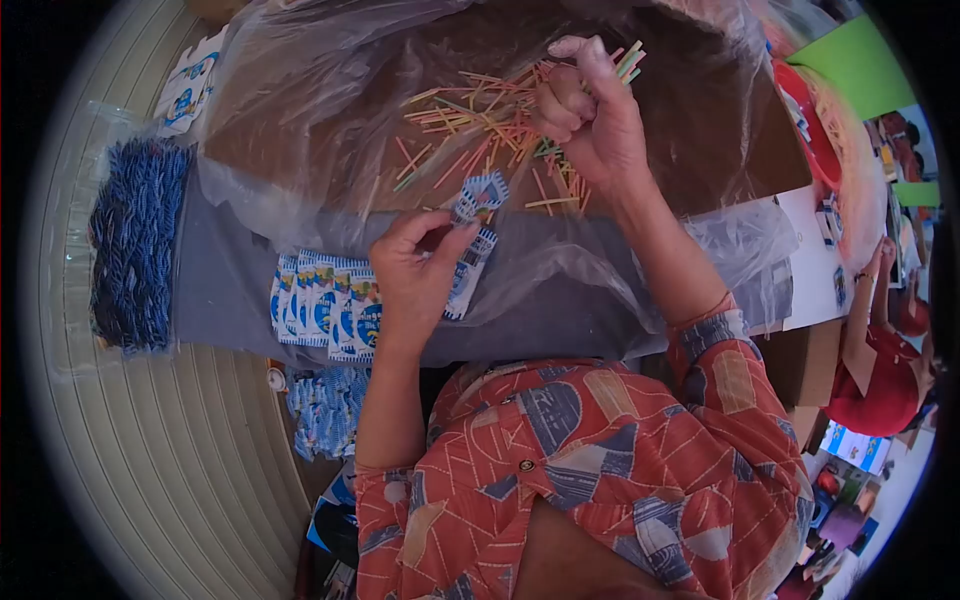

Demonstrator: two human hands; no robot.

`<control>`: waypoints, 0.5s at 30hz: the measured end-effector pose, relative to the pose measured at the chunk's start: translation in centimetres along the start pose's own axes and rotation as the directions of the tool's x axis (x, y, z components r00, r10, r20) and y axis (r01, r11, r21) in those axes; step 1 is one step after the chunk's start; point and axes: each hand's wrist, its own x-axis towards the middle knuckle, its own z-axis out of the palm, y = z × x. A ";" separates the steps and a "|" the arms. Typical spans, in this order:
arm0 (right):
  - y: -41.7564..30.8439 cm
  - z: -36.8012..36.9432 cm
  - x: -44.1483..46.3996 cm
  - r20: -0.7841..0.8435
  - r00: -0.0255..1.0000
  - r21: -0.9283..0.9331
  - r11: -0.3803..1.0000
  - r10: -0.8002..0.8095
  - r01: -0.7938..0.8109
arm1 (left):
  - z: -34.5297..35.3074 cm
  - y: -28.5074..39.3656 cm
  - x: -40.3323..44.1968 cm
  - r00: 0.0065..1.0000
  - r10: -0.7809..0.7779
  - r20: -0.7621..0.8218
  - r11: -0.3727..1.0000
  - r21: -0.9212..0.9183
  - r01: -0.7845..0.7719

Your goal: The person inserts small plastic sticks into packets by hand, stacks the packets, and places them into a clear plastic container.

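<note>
My left hand (415, 270) pinches a small blue-and-white packet (481, 198) near its top, and the packet's end looks open. Another blue-and-white packet (468, 275) lies just beside and partly behind my fingers. Up and to the right, my right hand (595, 115) is closed around several thin coloured sticks (630, 62), whose ends stick out past the thumb. Below and left of that hand, many loose sticks (465, 120) in yellow, pink, orange and green lie scattered on clear plastic over a brown surface. Overlapping flat packets (325, 305) lie left of my left hand.
A dense stack of blue packets (143, 245) stands at the far left in clear plastic. More packets (330, 405) hang or lie below the table edge. A red container (808, 125) is at the upper right. A person in red (880, 385) is at the far right.
</note>
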 end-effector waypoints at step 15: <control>2.0 2.8 0.8 0.146 0.965 -0.444 0.857 -0.219 0.261 | 2.1 -0.2 3.6 1.000 -0.010 0.025 0.998 0.066 0.009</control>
